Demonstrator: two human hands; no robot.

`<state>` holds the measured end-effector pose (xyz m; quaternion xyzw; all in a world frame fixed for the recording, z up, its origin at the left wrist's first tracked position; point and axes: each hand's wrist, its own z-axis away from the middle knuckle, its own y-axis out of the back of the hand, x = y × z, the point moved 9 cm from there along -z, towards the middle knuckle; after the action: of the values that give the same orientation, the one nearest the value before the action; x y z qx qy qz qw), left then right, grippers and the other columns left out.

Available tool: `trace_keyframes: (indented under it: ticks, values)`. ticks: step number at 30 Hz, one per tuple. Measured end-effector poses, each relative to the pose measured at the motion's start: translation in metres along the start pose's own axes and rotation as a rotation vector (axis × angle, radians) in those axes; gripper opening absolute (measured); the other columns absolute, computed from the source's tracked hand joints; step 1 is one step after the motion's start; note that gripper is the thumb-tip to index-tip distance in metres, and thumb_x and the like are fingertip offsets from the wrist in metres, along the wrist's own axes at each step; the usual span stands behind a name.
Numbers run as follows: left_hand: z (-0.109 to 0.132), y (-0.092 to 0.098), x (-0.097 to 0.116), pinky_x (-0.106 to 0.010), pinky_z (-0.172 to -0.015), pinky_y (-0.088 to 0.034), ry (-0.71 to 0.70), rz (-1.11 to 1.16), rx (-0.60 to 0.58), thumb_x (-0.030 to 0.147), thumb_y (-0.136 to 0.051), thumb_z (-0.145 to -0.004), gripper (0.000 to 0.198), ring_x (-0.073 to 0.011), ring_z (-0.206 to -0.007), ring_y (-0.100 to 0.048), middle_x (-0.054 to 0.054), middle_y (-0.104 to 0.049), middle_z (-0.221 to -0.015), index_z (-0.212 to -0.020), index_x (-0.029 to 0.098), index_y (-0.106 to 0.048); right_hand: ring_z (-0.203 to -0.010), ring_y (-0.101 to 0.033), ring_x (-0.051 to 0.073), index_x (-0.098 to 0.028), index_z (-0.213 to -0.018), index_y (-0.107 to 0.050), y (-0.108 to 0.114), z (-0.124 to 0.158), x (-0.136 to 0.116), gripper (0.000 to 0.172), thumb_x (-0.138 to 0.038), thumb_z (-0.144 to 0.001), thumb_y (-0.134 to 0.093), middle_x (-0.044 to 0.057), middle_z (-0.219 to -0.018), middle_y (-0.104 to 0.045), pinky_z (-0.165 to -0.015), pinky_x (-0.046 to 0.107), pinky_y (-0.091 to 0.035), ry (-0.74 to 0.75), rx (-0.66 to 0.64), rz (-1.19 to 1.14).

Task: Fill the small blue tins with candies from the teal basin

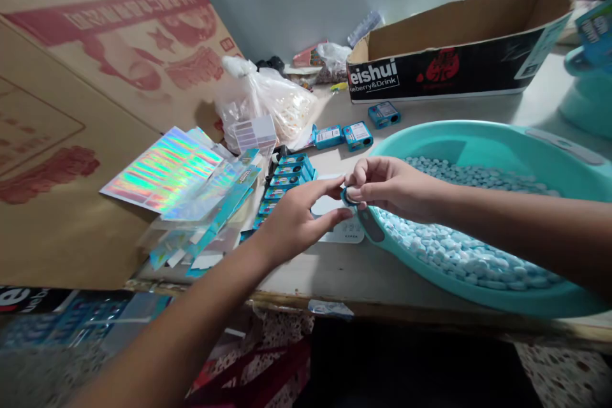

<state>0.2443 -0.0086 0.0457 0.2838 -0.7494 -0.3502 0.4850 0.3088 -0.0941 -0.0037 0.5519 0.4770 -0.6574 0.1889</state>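
My right hand point(389, 188) pinches a small dark-blue object point(351, 196) beside the left rim of a turquoise basin point(478, 131). My left hand point(306, 213) reaches to the same object from the left, thumb and forefinger spread apart around it; whether they touch it is hard to tell. Small pale-blue pieces point(459, 245) fill the lower part of the basin. Beneath the hands lies a white card point(351, 233). Small blue boxes point(289, 169) stand in a row left of my left hand, and separate blue boxes point(357, 135) lie behind the hands.
Holographic sheets point(165, 169) and plastic packaging pile up at the left, against a large cardboard carton point(95, 108). Behind are a tied plastic bag point(282, 102) and an open black-printed box point(444, 70). The table's front edge point(287, 299) runs below my forearms.
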Motion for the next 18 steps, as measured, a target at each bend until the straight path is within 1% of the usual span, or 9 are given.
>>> trace_keyframes:
  ticks: [2,3,5,8,11,12,15,16,18]
  values:
    - [0.002,0.000,-0.005,-0.033,-0.092,-0.054,-0.003,0.112,0.114,0.033,-0.071,-0.088,0.036,-0.0184,-0.097,-0.070,-0.005,-0.076,-0.107,-0.121,0.021,-0.068,-0.062,-0.057,0.008,-0.016,-0.074,-0.054,-0.002,0.001,0.000,0.032,-0.020,-0.067,-0.085,-0.004,-0.071,-0.060,-0.060,0.022,-0.046,-0.031,-0.036,-0.030]
    - [0.003,-0.001,-0.009,-0.032,-0.089,-0.055,0.019,0.178,0.152,0.031,-0.072,-0.087,0.031,-0.0173,-0.092,-0.071,-0.004,-0.076,-0.102,-0.117,0.021,-0.070,-0.063,-0.058,0.008,-0.015,-0.075,-0.055,-0.001,0.001,-0.001,0.030,-0.019,-0.068,-0.085,-0.004,-0.070,-0.061,-0.060,0.022,-0.046,-0.043,-0.042,-0.039]
    - [0.003,-0.005,-0.014,-0.030,-0.083,-0.056,0.086,0.317,0.186,0.030,-0.074,-0.085,0.023,-0.0165,-0.086,-0.071,-0.004,-0.076,-0.095,-0.106,0.019,-0.073,-0.064,-0.059,0.008,-0.015,-0.076,-0.057,0.002,0.002,-0.001,0.030,-0.018,-0.067,-0.085,-0.004,-0.072,-0.063,-0.062,0.022,-0.047,-0.055,-0.021,-0.061]
    - [0.003,-0.010,-0.020,-0.027,-0.076,-0.055,0.232,0.460,0.166,0.030,-0.077,-0.081,0.019,-0.0157,-0.081,-0.069,-0.005,-0.075,-0.088,-0.093,0.016,-0.072,-0.064,-0.060,0.008,-0.015,-0.078,-0.059,0.006,0.002,0.000,0.033,-0.019,-0.064,-0.088,-0.003,-0.073,-0.065,-0.064,0.023,-0.049,-0.054,0.028,-0.091]
    - [0.005,-0.010,-0.027,-0.024,-0.071,-0.052,0.343,0.501,0.114,0.030,-0.079,-0.077,0.020,-0.0140,-0.077,-0.066,-0.004,-0.074,-0.084,-0.088,0.015,-0.072,-0.063,-0.060,0.008,-0.015,-0.076,-0.060,0.007,0.001,0.002,0.033,-0.022,-0.063,-0.089,-0.002,-0.071,-0.066,-0.064,0.023,-0.049,-0.048,0.059,-0.090]
    - [0.006,-0.008,-0.030,-0.024,-0.069,-0.051,0.369,0.507,0.120,0.031,-0.079,-0.076,0.021,-0.0134,-0.075,-0.065,-0.003,-0.073,-0.082,-0.086,0.015,-0.071,-0.064,-0.060,0.009,-0.015,-0.076,-0.060,0.008,0.001,0.003,0.033,-0.022,-0.064,-0.089,-0.001,-0.071,-0.066,-0.064,0.023,-0.049,-0.048,0.071,-0.089]
    - [0.013,0.005,-0.042,-0.024,-0.065,-0.049,0.426,0.460,0.188,0.037,-0.078,-0.075,0.025,-0.0130,-0.070,-0.062,-0.002,-0.070,-0.078,-0.083,0.015,-0.069,-0.067,-0.061,0.010,-0.015,-0.075,-0.061,0.013,-0.001,0.007,0.033,-0.021,-0.062,-0.090,0.000,-0.072,-0.066,-0.066,0.023,-0.049,-0.056,0.107,-0.090]
    - [0.015,0.011,-0.044,-0.025,-0.065,-0.049,0.431,0.403,0.204,0.039,-0.076,-0.076,0.026,-0.0136,-0.070,-0.062,-0.002,-0.070,-0.078,-0.084,0.015,-0.069,-0.068,-0.061,0.010,-0.016,-0.075,-0.061,0.016,-0.001,0.009,0.033,-0.021,-0.062,-0.090,0.000,-0.072,-0.065,-0.066,0.023,-0.049,-0.061,0.124,-0.087]
    - [0.017,0.021,-0.044,-0.028,-0.067,-0.049,0.403,0.168,0.169,0.039,-0.072,-0.079,0.024,-0.0155,-0.072,-0.062,-0.003,-0.069,-0.080,-0.086,0.016,-0.070,-0.067,-0.061,0.010,-0.016,-0.075,-0.061,0.021,-0.003,0.013,0.032,-0.019,-0.061,-0.090,-0.001,-0.071,-0.065,-0.064,0.023,-0.048,-0.075,0.156,-0.057]
